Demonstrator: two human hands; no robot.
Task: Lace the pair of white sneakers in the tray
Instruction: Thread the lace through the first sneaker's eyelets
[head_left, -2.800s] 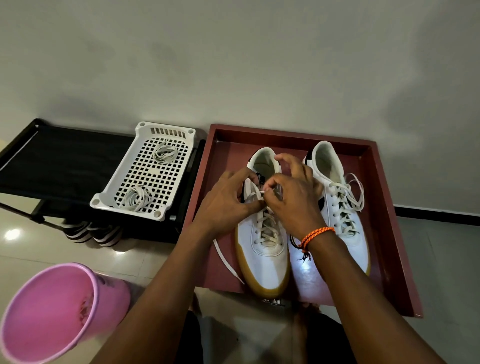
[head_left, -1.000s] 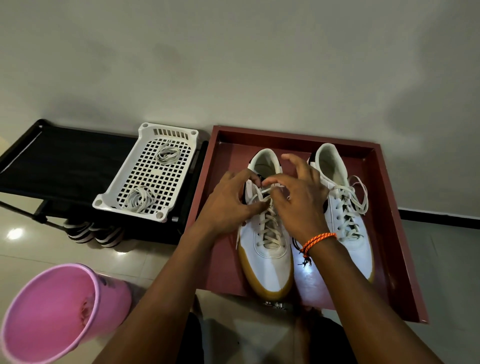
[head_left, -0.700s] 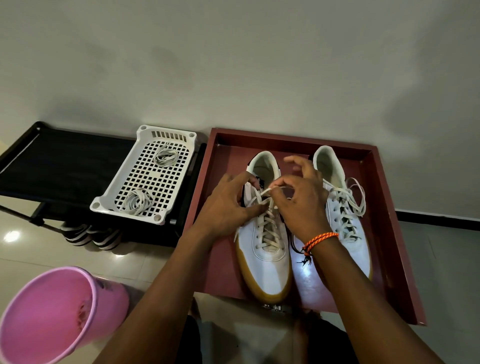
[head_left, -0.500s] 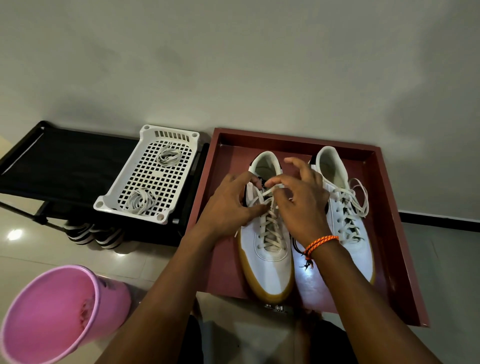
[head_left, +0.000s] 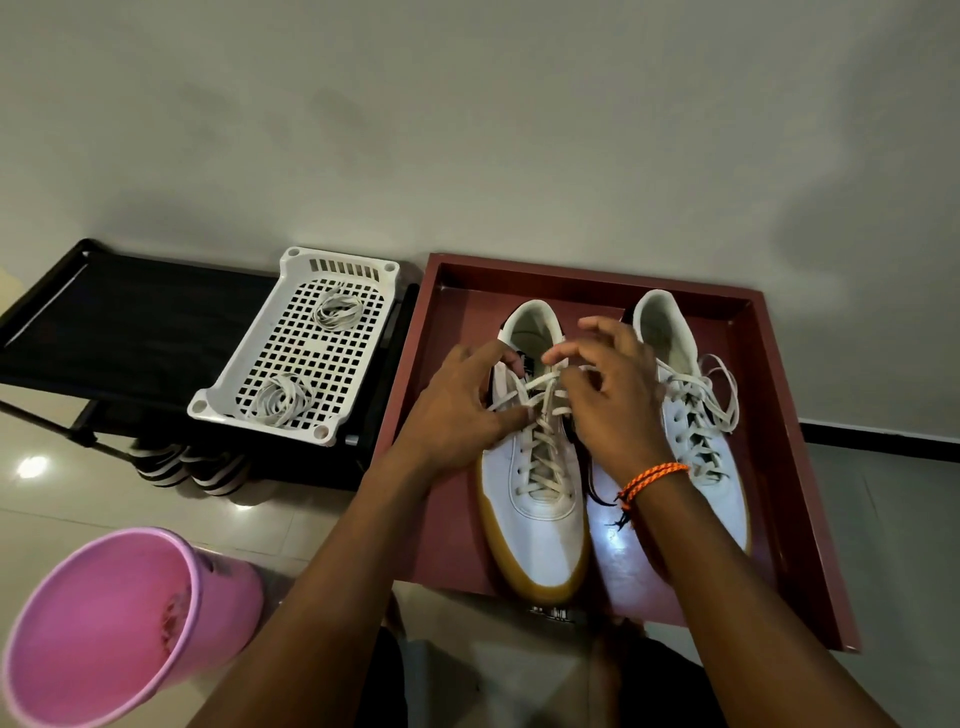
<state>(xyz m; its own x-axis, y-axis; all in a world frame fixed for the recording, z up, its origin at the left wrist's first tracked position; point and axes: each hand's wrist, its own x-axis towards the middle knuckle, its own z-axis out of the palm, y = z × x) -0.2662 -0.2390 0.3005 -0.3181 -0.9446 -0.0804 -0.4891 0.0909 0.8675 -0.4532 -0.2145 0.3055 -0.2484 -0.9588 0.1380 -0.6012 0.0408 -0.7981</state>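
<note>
Tiles (head_left: 78, 499) (glossy) beneath grey wall (head_left: 467, 130)

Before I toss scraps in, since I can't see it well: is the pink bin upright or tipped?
Tipped. The pink bin leans with its open mouth turned toward the camera, so its inside wall shows. What holds it tilted is out of view.

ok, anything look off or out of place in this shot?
Two small things. The pink bucket lies tipped on the floor, its mouth toward the camera. The right sneaker has its lace ends splayed loose over the side. The left sneaker is mid-lacing under both hands, as expected. No visible damage.
</note>
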